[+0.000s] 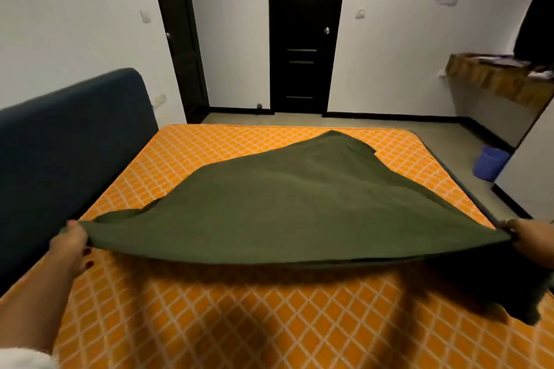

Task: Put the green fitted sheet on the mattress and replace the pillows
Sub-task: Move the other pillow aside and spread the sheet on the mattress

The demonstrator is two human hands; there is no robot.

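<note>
Orange mattress [209, 323] under green sheet [299, 204]

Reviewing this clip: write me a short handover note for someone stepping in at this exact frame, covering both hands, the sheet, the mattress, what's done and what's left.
Left hand: grips one end of the green sheet's near edge, by the dark blue headboard.
Right hand: grips the other end of that edge, at the mattress's right side.
Green sheet: stretched between both hands, near edge lifted, far part lying bunched on the orange mattress.
Done: sheet brought onto the bed and partly spread.
Left: no corner is fitted and much of the mattress is uncovered; spread it, tuck all corners, then replace the pillows, which are not in view.
</note>
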